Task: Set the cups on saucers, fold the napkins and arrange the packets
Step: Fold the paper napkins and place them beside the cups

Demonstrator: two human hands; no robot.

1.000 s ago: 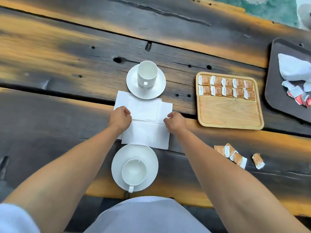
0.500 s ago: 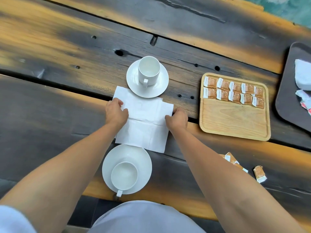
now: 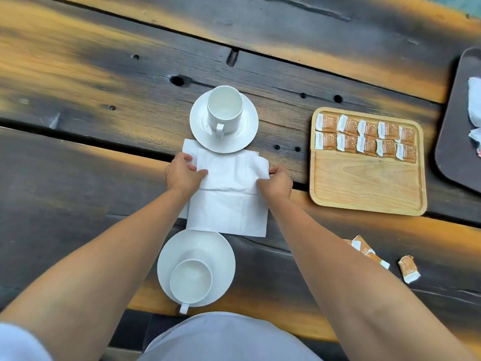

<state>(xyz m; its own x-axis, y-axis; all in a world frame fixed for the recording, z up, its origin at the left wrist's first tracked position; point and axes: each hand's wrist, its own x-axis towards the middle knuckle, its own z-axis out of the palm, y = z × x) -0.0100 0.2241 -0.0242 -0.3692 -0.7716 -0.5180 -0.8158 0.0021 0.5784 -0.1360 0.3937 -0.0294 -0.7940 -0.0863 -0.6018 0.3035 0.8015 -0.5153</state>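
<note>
A white napkin (image 3: 229, 201) lies flat between two white cup-and-saucer sets. My left hand (image 3: 182, 175) pinches its left edge and my right hand (image 3: 276, 182) pinches its right edge, with the far right corner lifted slightly. The far cup (image 3: 225, 108) stands on its saucer (image 3: 247, 134), whose near rim overlaps the napkin. The near cup (image 3: 191, 281) sits on its saucer (image 3: 208, 246) by the table's front edge. A wooden tray (image 3: 367, 188) at the right holds two rows of orange packets (image 3: 365, 138). A few loose packets (image 3: 408, 268) lie near my right forearm.
A dark tray (image 3: 453, 152) at the far right edge holds white napkins (image 3: 475, 105). The table is dark and amber wood planks with knots and a gap running across. My pale clothing fills the bottom of the view.
Both hands have shifted slightly farther along the napkin's side edges, and the far right corner has started to lift. The camera has tilted a little, sliding the scene down and left.
</note>
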